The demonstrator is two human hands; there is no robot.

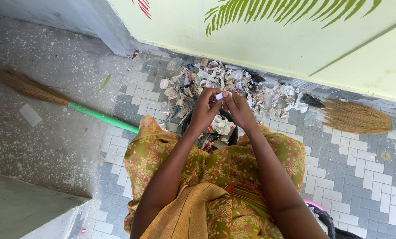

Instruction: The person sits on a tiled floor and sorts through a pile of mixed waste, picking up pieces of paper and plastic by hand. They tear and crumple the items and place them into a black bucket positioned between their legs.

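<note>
In the head view we look down on our two bare hands, which meet in front of our knees. Our left hand (203, 110) and our right hand (239, 108) both pinch a small white scrap of paper (219, 95) between the fingertips, so each hand is closed on this scrap. The scrap is held in the air, above a black bin (231, 132) that stands between our knees. In the bin lie crumpled white papers, and also something red that we cannot identify.

Just behind the hands, against the foot of the pale green wall (268, 40), there is a heap of litter (233, 86): torn paper, plastic wrappers and grey scraps, spread on the grey and white paving tiles (361, 172).

On the left a broom with a green handle (101, 117) lies on the speckled concrete floor (52, 132); its straw head points to the far left and the handle end is hidden under our patterned green and yellow garment (215, 168). On the right a second broom (355, 117) lies near the wall, with its straw head turned toward the heap. A small white piece (30, 114) lies alone on the concrete, well apart from the hands.
</note>
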